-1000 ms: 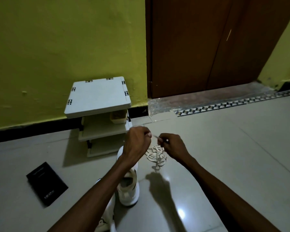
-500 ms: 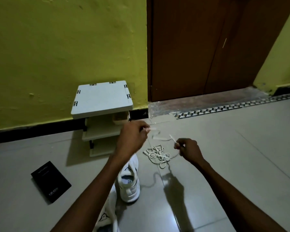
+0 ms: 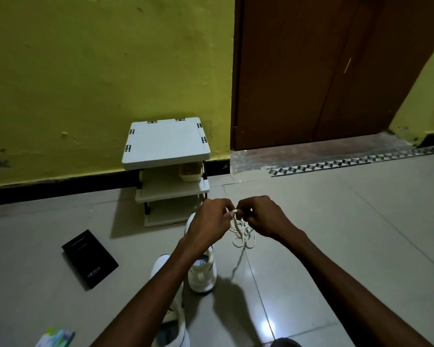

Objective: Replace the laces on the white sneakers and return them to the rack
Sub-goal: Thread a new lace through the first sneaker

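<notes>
A tangled white lace [image 3: 243, 234] hangs between my two hands above the floor, one strand trailing down toward the tiles. My left hand [image 3: 209, 225] pinches it near one end, and my right hand [image 3: 263, 217] pinches it right beside, fingertips almost touching. Two white sneakers stand on the floor under my left forearm: one [image 3: 203, 271] upright with its opening showing, the other [image 3: 172, 319] nearer to me and partly hidden by the arm. The white shoe rack [image 3: 166, 141] stands against the yellow wall just beyond my hands.
A small tan box [image 3: 191, 171] sits on the rack's middle shelf. A black flat box [image 3: 89, 259] lies on the tiles to the left. A green packet [image 3: 57, 338] pokes in at the bottom left. A brown door [image 3: 323, 71] stands at the right.
My hands, spread apart half a second ago, have come back together on the lace. The bundle of lace has lifted off the floor.
</notes>
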Demonstrator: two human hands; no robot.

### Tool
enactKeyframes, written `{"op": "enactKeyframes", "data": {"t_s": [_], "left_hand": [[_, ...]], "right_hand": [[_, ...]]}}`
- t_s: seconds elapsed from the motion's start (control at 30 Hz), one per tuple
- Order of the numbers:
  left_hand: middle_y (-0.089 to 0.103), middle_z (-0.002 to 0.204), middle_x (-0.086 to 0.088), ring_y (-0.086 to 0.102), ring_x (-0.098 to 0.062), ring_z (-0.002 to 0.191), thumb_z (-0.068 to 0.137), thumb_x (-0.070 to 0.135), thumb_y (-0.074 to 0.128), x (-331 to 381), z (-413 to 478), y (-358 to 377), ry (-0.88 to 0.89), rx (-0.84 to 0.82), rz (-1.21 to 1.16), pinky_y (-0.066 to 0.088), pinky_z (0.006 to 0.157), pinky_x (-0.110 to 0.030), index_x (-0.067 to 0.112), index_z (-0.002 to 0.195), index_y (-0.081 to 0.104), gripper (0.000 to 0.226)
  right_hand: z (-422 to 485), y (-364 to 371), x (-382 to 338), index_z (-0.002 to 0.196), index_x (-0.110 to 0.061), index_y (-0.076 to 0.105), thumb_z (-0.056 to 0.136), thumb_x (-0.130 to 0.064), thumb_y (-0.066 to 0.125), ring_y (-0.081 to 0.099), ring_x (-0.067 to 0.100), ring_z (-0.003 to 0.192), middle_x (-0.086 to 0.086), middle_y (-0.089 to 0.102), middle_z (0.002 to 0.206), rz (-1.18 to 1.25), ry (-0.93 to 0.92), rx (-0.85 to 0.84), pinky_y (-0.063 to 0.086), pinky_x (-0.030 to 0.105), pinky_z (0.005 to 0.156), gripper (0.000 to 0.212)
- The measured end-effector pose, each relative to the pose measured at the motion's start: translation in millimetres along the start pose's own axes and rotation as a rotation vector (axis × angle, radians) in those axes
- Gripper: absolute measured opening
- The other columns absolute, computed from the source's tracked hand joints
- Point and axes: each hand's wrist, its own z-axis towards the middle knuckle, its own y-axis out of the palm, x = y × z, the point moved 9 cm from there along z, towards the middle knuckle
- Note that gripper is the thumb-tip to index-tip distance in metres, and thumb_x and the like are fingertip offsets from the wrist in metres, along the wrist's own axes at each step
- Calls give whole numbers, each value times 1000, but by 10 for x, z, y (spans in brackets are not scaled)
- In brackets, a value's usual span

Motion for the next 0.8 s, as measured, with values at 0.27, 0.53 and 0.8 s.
{"op": "enactKeyframes", "data": {"t_s": [0.27,0.53,0.8], "left_hand": [[71,71,-2,65,-5,58,91,9,65,90,-100,-502,-2,227,-505,53,55,-21,10,90,72,7],[68,71,-5,59,-11,60,95,6,58,98,-147,-1071,-8,335,-1011,47,53,-19,6,92,67,10],[66,70,2,67,-13,71,91,15,63,-24,-214,-275,-24,-14,-124,57,73,-32,27,121,58,32]], "right_hand": [[-87,79,209,63,-29,59,78,-24,50,63,15,54,-6,65,60,287,121,111,52,34,56,18],[-567,641,1265,64,-26,57,76,-12,51,64,16,68,-7,66,67,55,419,-51,50,30,62,20],[-320,417,645,62,-31,59,89,-22,58,62,13,64,-7,66,68,80,215,-10,45,26,57,29]]}}
